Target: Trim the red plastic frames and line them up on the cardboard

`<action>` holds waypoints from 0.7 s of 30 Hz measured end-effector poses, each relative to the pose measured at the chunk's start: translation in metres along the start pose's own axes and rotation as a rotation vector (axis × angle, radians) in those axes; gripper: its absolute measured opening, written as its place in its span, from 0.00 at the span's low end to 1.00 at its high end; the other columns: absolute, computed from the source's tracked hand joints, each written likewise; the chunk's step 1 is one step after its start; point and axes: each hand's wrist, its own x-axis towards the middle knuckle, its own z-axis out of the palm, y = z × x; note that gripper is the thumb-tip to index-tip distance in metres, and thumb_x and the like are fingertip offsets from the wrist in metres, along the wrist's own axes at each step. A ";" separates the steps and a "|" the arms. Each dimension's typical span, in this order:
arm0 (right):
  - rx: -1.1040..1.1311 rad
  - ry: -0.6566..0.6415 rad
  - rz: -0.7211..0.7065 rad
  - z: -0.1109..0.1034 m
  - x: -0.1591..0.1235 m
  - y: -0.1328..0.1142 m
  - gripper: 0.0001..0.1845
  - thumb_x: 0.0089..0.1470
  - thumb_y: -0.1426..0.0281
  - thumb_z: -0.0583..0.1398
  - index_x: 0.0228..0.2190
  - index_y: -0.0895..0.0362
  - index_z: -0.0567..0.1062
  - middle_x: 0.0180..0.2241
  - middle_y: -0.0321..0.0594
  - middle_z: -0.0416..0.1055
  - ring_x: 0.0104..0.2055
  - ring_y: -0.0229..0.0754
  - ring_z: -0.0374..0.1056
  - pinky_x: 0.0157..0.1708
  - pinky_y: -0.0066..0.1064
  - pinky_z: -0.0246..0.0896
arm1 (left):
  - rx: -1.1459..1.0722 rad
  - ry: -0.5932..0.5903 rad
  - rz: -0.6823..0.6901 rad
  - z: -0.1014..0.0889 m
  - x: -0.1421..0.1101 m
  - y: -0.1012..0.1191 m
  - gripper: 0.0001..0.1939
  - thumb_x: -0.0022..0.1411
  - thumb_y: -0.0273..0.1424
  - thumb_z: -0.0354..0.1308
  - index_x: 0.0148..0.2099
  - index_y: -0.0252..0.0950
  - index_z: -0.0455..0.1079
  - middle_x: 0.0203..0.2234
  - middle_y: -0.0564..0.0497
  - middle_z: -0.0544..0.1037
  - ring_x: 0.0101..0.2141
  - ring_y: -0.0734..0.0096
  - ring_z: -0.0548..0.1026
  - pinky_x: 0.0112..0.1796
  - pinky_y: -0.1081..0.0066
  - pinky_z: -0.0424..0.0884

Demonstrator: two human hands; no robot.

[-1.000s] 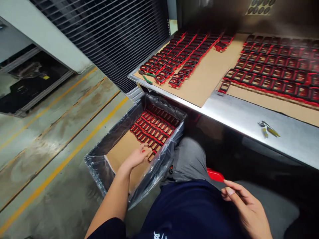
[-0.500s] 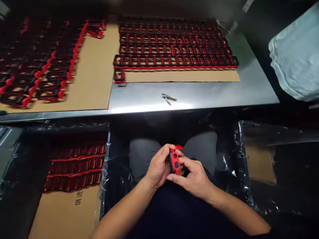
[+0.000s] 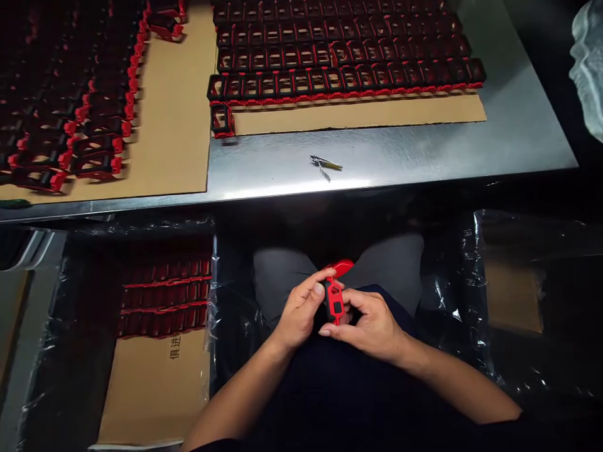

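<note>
Over my lap, my left hand (image 3: 299, 311) and my right hand (image 3: 372, 325) both pinch one small red and black plastic part (image 3: 334, 300). The left thumb rests on its top edge and the right fingers curl round its right side. The part stands upright between the two hands. Ahead, a steel table (image 3: 400, 157) carries many like parts in rows on a cardboard sheet (image 3: 358, 116), and more rows on a second cardboard sheet (image 3: 174, 125) to the left.
A plastic-lined box (image 3: 155, 351) at my left holds rows of the same parts on cardboard. Another plastic-lined box (image 3: 513, 295) sits at my right. A small pair of cutters (image 3: 325, 164) lies on the table near its front edge. A red stool edge (image 3: 343, 266) shows between my knees.
A second ago my left hand was picking a part from the left box and my right hand lay on my lap. Both hands now hold the part in front of me.
</note>
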 end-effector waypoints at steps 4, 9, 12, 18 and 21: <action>-0.040 0.032 -0.078 0.001 -0.001 0.002 0.16 0.52 0.58 0.69 0.26 0.56 0.73 0.20 0.32 0.67 0.21 0.34 0.62 0.23 0.26 0.61 | 0.018 -0.026 0.021 -0.001 0.000 -0.001 0.27 0.63 0.51 0.59 0.54 0.37 0.76 0.41 0.44 0.82 0.42 0.59 0.79 0.48 0.62 0.72; -0.064 0.067 -0.133 0.001 -0.001 0.005 0.13 0.52 0.64 0.69 0.26 0.56 0.73 0.20 0.33 0.68 0.21 0.34 0.63 0.23 0.25 0.61 | 0.099 -0.132 0.074 -0.007 -0.003 0.004 0.24 0.67 0.47 0.55 0.59 0.40 0.72 0.46 0.44 0.81 0.44 0.60 0.79 0.51 0.62 0.72; -0.074 0.085 -0.178 0.001 -0.001 0.010 0.09 0.52 0.67 0.68 0.27 0.57 0.74 0.21 0.33 0.70 0.21 0.34 0.64 0.24 0.25 0.61 | 0.195 -0.253 0.155 -0.010 -0.009 0.009 0.31 0.65 0.44 0.58 0.66 0.41 0.63 0.53 0.42 0.77 0.49 0.56 0.77 0.52 0.60 0.71; -0.094 0.073 -0.248 0.004 -0.001 0.014 0.05 0.49 0.77 0.62 0.27 0.56 0.73 0.22 0.34 0.70 0.25 0.37 0.69 0.28 0.27 0.64 | 0.454 -0.175 0.201 -0.001 -0.017 0.015 0.34 0.61 0.33 0.61 0.68 0.38 0.59 0.52 0.42 0.76 0.39 0.65 0.78 0.44 0.66 0.76; -0.016 -0.012 -0.200 -0.002 -0.001 0.011 0.07 0.47 0.79 0.62 0.29 0.57 0.74 0.25 0.36 0.71 0.27 0.38 0.69 0.31 0.29 0.65 | 0.448 -0.142 0.191 0.002 -0.018 0.015 0.34 0.61 0.34 0.61 0.67 0.38 0.59 0.49 0.43 0.77 0.37 0.67 0.79 0.40 0.68 0.77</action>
